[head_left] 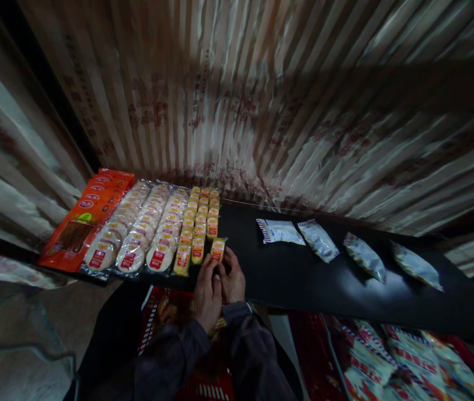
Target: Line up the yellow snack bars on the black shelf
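Note:
Between the fingertips of both hands is a small yellow packet [218, 249] with a red label, at the front of the shelf. My left hand [208, 292] closes on its left side, and my right hand [232, 278] closes on its right side. Just left and behind stand three rows of similar yellow packets [198, 249]; the right row ends short of the front edge. Further left lie three rows of round white crackers [160, 253] in clear wrap, then overlapping orange packets [67, 236].
On the right part of the black shelf [262, 267] lie several white and blue bags [318, 239]. Below are a red basket [148, 323] under my forearms and another red basket [314, 345] with larger bags [366, 362]. Pleated cloth [237, 100] hangs behind.

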{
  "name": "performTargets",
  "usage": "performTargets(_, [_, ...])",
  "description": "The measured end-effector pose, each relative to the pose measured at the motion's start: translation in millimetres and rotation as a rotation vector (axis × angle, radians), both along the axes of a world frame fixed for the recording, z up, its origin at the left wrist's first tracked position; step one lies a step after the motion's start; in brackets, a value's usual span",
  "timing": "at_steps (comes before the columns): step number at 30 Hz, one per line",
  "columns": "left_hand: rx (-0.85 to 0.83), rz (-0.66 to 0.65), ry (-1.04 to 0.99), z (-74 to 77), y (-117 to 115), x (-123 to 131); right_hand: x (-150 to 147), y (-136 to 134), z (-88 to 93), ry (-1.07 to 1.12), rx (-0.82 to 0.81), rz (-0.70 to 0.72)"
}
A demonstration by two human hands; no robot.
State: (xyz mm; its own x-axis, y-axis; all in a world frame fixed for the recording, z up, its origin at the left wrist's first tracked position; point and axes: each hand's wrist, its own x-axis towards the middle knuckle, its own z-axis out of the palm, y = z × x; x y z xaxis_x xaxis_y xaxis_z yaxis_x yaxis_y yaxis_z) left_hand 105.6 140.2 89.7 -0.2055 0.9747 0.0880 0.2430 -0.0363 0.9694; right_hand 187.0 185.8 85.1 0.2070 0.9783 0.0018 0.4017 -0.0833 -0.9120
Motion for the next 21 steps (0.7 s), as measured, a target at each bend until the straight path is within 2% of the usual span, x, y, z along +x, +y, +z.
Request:
performTargets(10, [0.021,-0.049,-0.028,-1.9,8,-1,-3,17,-1.2,-0.039,0.011,0.000])
performTargets(21, [0.054,-0.099,0.048,-6.3,12,-4,-5,31,-12.3,-0.012,0.054,0.030])
